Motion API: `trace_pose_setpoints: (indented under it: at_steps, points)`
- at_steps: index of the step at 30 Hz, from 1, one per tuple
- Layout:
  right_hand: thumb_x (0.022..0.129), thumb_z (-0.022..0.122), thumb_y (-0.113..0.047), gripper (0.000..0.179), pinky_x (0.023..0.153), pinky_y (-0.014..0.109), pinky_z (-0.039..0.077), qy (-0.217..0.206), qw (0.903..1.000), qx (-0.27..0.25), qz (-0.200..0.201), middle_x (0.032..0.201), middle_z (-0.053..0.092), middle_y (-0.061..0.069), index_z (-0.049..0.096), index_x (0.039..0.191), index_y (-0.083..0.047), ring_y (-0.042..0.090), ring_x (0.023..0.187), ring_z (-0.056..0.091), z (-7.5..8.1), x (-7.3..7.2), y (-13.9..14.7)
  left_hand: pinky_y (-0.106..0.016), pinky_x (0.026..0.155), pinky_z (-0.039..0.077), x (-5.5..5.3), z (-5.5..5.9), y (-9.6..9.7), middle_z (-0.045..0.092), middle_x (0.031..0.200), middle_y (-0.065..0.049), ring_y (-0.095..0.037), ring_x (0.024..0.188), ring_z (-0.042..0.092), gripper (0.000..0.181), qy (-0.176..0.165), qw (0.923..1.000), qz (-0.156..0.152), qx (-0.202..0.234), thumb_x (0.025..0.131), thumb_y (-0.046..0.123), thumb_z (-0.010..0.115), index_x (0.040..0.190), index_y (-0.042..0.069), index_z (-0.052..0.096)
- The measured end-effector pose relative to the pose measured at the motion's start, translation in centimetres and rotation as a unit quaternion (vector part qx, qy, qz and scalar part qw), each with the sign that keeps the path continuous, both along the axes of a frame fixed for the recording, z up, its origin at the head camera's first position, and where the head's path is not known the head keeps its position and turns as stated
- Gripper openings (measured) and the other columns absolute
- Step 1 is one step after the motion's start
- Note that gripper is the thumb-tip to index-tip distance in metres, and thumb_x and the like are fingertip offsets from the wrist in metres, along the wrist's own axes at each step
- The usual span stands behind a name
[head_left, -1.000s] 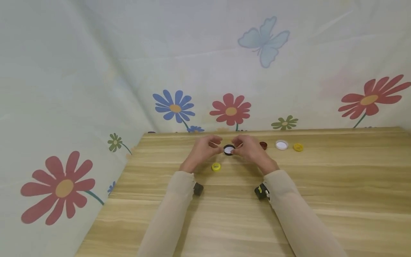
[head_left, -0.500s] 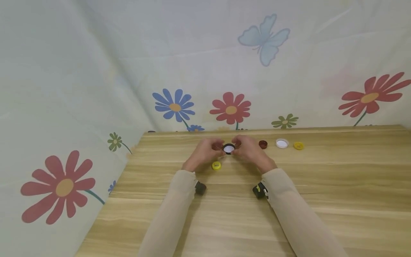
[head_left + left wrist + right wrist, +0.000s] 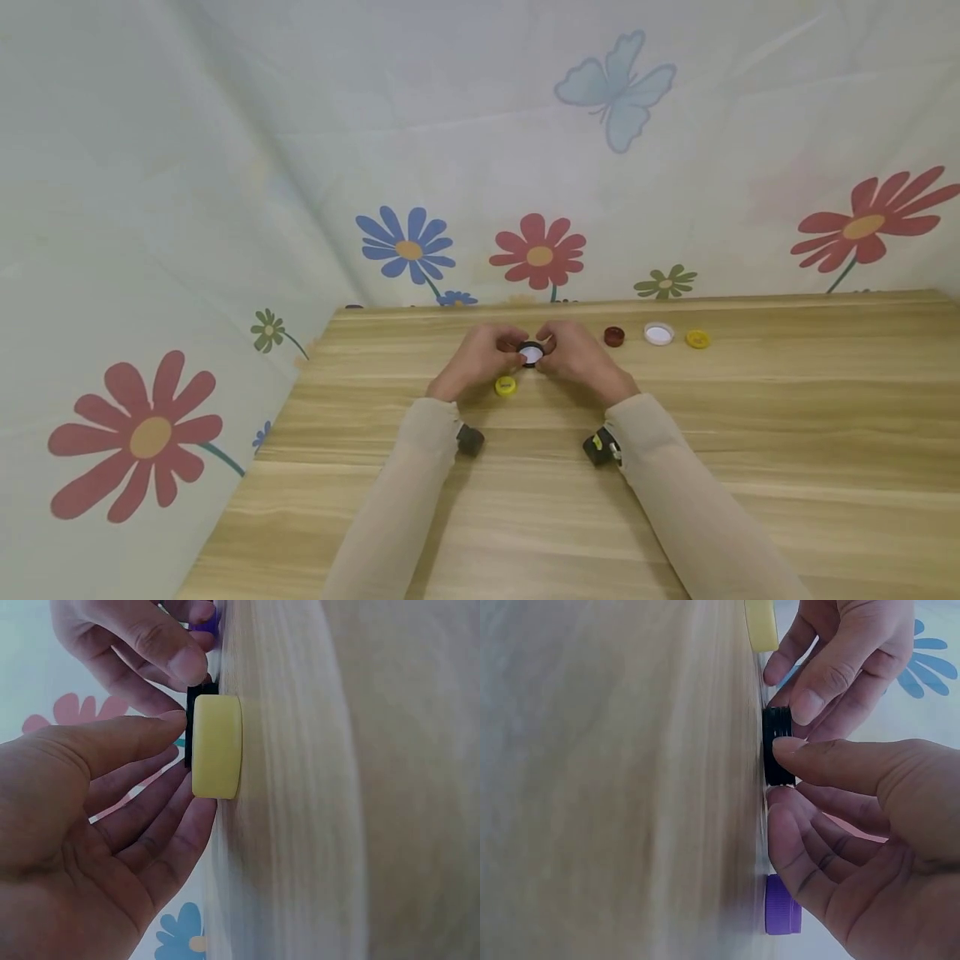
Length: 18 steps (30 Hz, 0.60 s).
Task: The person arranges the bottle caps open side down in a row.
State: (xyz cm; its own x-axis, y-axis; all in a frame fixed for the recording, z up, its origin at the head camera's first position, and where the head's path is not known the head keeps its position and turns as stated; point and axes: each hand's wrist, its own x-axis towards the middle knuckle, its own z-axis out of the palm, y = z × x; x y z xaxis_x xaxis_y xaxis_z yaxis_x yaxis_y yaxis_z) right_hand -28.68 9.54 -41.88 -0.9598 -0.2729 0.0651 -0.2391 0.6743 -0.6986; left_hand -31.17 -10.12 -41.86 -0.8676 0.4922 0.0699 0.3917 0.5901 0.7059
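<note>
Black cap (image 3: pixel 532 355) at tabletop (image 3: pixel 540 517), gripped from 2 sides: left hand (image 3: pixel 483 352) and right hand (image 3: pixel 577 353) pinch rim. Cap sits slightly nearer yellow lid (image 3: pixel 506 386) than 0.5 s ago; left hand now overlaps it, so likely joint repositioning.

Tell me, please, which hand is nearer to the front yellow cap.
Left. The left hand is just behind the front yellow cap, slightly left; the right hand is farther off, behind and to its right.

Left hand (image 3: pixel 86 855), right hand (image 3: pixel 135 634) gripping black cap (image 3: pixel 189 746); yellow cap (image 3: pixel 217 746) in front on wooden tabletop (image 3: pixel 307 825)
</note>
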Motion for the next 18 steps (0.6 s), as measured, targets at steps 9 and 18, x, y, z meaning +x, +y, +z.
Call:
trace_pose_setpoints:
  at_steps: [9, 18]
  points:
    - [0.087, 0.083, -0.002, 0.032, 0.085, 0.043, 0.056, 0.015, 0.9999, 0.006, -0.001, 0.097, 0.073, 0.016, 0.070, 0.115, 0.009, 0.029, 0.092, 0.068, -0.28, 0.05, 0.10, -0.031, 0.090, 0.058, -0.20, -0.29, 0.19, 0.077, 0.116, -0.012, -0.021, 0.099, 0.072, 0.034, -0.004, 1.0000, -0.005, -0.002, 0.094, 0.001, 0.079, 0.127, -0.002, 0.074]
    - [0.092, 0.079, -0.006, 0.034, 0.088, 0.043, 0.054, -0.008, 0.9999, -0.006, 0.007, 0.101, 0.071, 0.015, 0.070, 0.122, 0.007, 0.029, 0.094, 0.065, 0.17, 0.24, 0.50, -0.034, 0.093, 0.058, 0.03, -0.04, 0.04, 0.076, 0.122, -0.011, -0.022, 0.107, 0.074, 0.037, -0.023, 0.9995, 0.002, 0.022, 0.092, 0.001, 0.082, 0.128, 0.000, 0.074]
